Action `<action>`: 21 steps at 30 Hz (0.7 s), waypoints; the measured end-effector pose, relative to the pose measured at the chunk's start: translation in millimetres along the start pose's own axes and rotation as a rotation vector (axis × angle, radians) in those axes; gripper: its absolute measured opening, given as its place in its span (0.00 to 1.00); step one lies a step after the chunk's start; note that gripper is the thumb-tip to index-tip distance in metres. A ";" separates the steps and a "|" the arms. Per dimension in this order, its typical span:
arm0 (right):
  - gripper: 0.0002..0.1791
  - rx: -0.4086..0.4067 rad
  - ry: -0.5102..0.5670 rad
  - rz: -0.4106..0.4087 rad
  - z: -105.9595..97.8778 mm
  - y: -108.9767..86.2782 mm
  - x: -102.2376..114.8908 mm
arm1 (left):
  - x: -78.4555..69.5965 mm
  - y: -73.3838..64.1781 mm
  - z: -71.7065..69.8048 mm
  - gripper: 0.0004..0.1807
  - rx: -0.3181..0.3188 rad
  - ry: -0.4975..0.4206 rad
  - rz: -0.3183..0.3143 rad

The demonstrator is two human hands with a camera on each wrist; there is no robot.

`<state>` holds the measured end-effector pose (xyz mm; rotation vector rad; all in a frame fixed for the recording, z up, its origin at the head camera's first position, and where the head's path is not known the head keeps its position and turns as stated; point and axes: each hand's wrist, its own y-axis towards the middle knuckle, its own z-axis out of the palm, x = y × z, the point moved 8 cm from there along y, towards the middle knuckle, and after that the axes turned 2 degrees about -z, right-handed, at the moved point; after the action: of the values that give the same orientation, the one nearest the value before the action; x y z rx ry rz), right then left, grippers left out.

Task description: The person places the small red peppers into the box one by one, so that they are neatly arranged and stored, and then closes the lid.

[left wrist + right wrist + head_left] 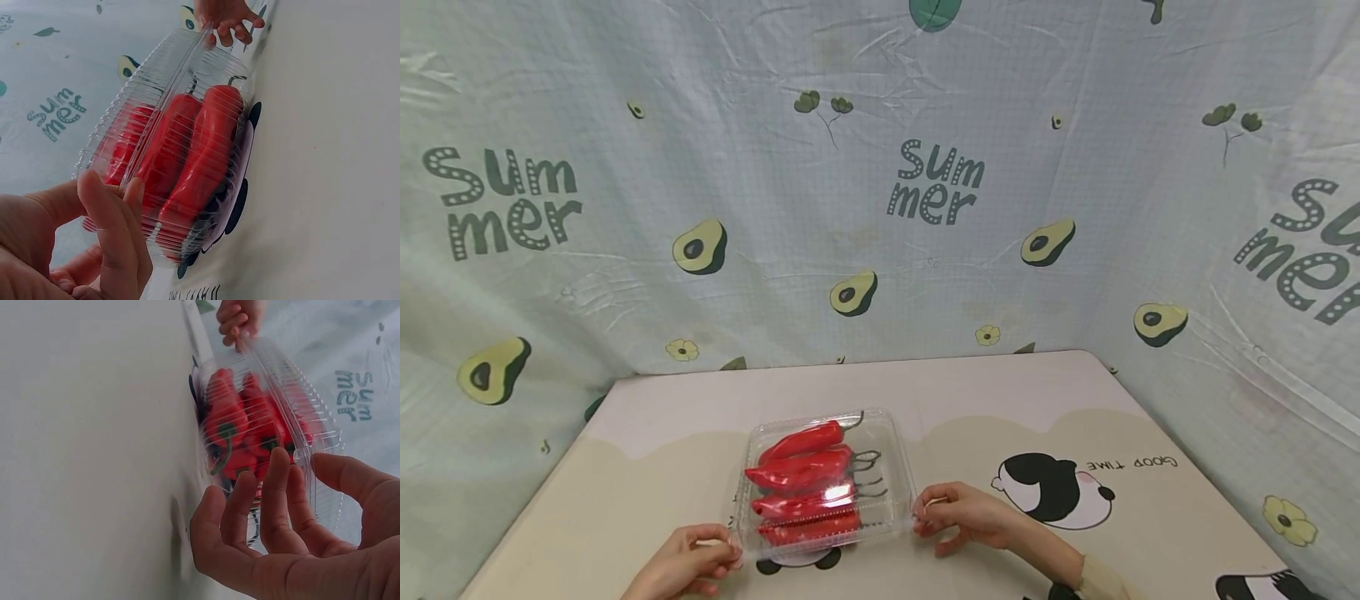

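A clear plastic clamshell box (pixel 897 467) with its lid down sits on the table, several red peppers (pixel 801 471) with green stems inside. At its near left corner, my left hand (pixel 688 557) pinches the rim between thumb and fingers. My right hand (pixel 964 515) grips the rim at the near right corner, its other fingers loosely bent beneath. From the left wrist, the ridged wall and the peppers (pixel 200 156) show up close beyond the left hand (pixel 103 244). In the right wrist view the rim runs between thumb and fingers of the right hand (pixel 281 531).
The table (pixel 662 458) wears a beige and pink cover with cartoon dog prints (pixel 1052 492) right of the box. A pale curtain (pixel 760 208) printed with avocados and lettering hangs behind the table and along its sides.
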<state>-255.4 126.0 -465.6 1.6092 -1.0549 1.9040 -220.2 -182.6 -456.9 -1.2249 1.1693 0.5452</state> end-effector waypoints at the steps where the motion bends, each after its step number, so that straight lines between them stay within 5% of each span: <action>1: 0.03 0.002 0.002 -0.001 0.0 0.1 0.0 | 0.0 0.0 0.1 0.05 -0.002 -0.008 -0.002; 10: 0.04 -0.001 -0.006 0.004 -1.2 0.4 1.3 | 3.1 1.9 -3.5 0.08 -0.011 0.051 -0.014; 21: 0.16 -0.067 -0.119 -0.002 -15.4 -2.8 9.5 | 8.9 1.6 -6.9 0.19 0.093 0.074 -0.032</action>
<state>-265.4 138.3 -456.2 1.7020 -1.1520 1.7709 -221.0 -190.6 -464.9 -1.1900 1.2223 0.4199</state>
